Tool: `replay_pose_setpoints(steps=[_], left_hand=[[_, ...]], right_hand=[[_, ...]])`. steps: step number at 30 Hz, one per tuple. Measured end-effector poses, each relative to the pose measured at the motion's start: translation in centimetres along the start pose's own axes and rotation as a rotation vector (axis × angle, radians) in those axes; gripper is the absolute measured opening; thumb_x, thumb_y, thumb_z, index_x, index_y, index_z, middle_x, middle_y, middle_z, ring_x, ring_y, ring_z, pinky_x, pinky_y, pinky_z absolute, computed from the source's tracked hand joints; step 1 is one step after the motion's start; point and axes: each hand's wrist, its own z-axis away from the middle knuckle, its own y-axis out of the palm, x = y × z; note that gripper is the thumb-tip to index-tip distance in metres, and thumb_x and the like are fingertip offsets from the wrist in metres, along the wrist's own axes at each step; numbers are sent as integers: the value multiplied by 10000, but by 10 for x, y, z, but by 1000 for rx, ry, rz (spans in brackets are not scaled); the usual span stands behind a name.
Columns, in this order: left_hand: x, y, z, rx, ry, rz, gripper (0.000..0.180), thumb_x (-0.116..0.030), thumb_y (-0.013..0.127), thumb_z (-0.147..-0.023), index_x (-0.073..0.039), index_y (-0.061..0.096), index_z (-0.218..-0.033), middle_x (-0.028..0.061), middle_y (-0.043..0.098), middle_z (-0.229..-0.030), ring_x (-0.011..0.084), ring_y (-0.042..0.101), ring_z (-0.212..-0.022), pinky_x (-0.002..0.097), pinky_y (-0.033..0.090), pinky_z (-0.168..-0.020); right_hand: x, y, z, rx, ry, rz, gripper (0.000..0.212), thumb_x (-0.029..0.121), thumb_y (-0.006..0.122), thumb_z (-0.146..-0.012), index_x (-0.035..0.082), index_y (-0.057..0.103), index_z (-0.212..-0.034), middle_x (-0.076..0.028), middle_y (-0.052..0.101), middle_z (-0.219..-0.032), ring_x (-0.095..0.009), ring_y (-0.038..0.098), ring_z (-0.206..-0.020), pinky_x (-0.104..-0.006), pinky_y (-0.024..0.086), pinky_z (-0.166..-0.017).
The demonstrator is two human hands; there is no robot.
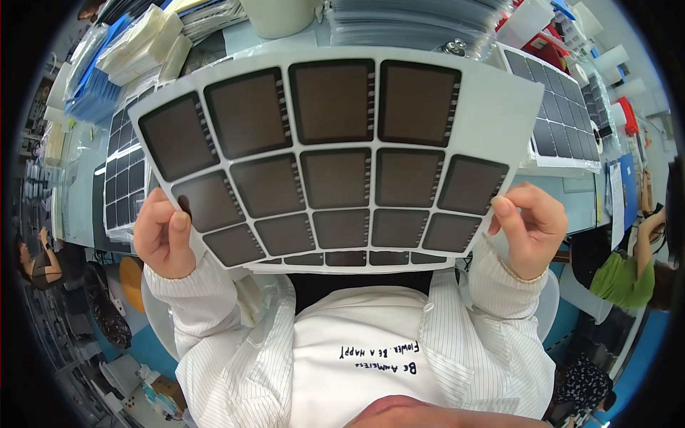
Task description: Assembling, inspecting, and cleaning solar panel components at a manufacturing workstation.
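A white backing sheet (499,107) with rows of dark, rounded-corner square stickers is held up, tilted, in front of me. One place at its top right corner bears no sticker. My left hand (165,235) pinches its left edge between thumb and fingers. At the right edge, my right hand (531,227) pinches it the same way. Below the lower edge of the held sheet, part of another similar sheet (335,269) shows; the rest of it is hidden.
Stacks of similar sheets lie at left (123,189) and right (564,118). Behind are a pile of clear plastic trays (414,21), a white bucket (278,16), and paper bundles (143,46). Other people sit at both sides, one in a green top (624,282).
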Motion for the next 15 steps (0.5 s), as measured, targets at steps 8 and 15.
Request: replay_pose_setpoints(steps=[8,15], left_hand=[[-5,18,-28,58,37,49,188,-60,588,-851,7,508,-694,30,464,-629,77,374,-541,222,268,-489],[2,21,-23,261,-418,344,226,-79,543,-883,-10,502,-672,-17,445,-593,42,351,-518,203,261,-489]], right_hand=[[5,-14,1,-125,16,-22,85,1,614,-801,-36,585,-730,-47,545,-607,-86,499,-469,-191,349,-430],[-3,-19,-3,-12,428,-380,118,31,594,-816,-35,575,-720,-41,561,-601,-72,477,-450,-190,342,-418]])
